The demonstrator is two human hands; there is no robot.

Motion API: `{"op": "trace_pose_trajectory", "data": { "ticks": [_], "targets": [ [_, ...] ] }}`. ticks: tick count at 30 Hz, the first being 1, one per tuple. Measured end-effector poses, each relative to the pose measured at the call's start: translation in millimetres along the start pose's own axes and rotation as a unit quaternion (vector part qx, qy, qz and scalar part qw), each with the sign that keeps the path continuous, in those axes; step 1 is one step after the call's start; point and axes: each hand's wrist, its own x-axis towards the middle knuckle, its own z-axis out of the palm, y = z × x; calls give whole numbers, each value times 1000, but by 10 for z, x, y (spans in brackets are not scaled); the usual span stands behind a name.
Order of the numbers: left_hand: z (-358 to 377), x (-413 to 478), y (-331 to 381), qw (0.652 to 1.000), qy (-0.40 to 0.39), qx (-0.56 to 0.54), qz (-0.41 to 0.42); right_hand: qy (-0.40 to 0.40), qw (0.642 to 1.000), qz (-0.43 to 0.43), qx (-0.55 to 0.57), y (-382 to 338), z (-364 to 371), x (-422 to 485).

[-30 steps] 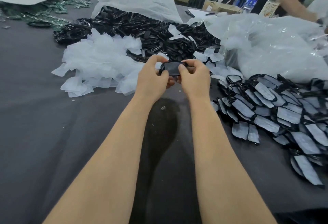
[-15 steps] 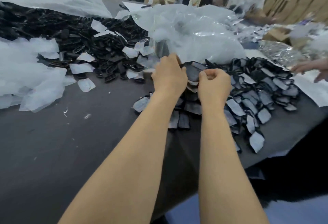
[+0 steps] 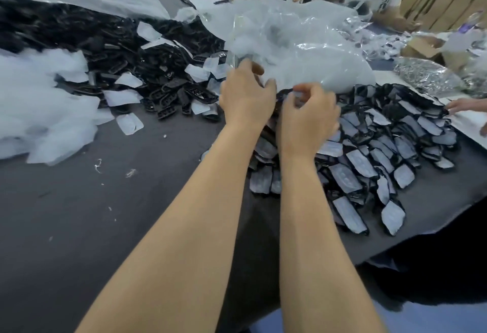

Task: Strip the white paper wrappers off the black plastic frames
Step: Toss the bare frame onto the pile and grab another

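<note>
Left hand (image 3: pixel 246 95) now looser, right hand (image 3: pixel 308 118) curled

Centre frame: left hand (image 3: pixel 245 98) loosely spread, right hand (image 3: pixel 308 119) curled, contents blurred, both over the edge of the wrapped frames (image 3: pixel 395 143) heaped at right. Bare frames (image 3: pixel 163 69) piled upper left, loose wrappers (image 3: pixel 39 100) at left edge, clear bag (image 3: pixel 303 48) behind the hands.
</note>
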Motion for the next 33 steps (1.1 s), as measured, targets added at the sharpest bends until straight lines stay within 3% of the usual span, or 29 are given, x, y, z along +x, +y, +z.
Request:
{"op": "trace_pose_trajectory", "data": {
  "ticks": [3, 6, 10, 13, 18, 24, 29, 33],
  "targets": [
    [-387, 35, -108, 997, 51, -61, -10, -44, 995, -47, 70, -353, 222, -209],
    [-862, 63, -351, 990, 117, -72, -28, -153, 975, -77, 141, -720, 501, -502],
    [-1475, 51, -761, 976, 187, -82, -80, -311, 937, -112, 109, -1106, 901, -910],
    [-1859, 48, -1030, 963, 229, -84, -115, -373, 913, -139, 92, -1322, 1143, -1174],
    [-2191, 170, -1252, 947, 259, -125, -140, -378, 907, -172, 67, -1558, 1462, -1321],
    [-2143, 461, -1272, 945, 227, -172, -161, -345, 919, -186, 31, -1682, 1732, -1108],
    [-2077, 661, -1267, 936, 218, -201, -189, -385, 894, -203, -106, -1673, 1958, -987],
    [-2074, 697, -1312, 936, 213, -206, -192, -368, 901, -183, -139, -1659, 2030, -953]
  ]
}}
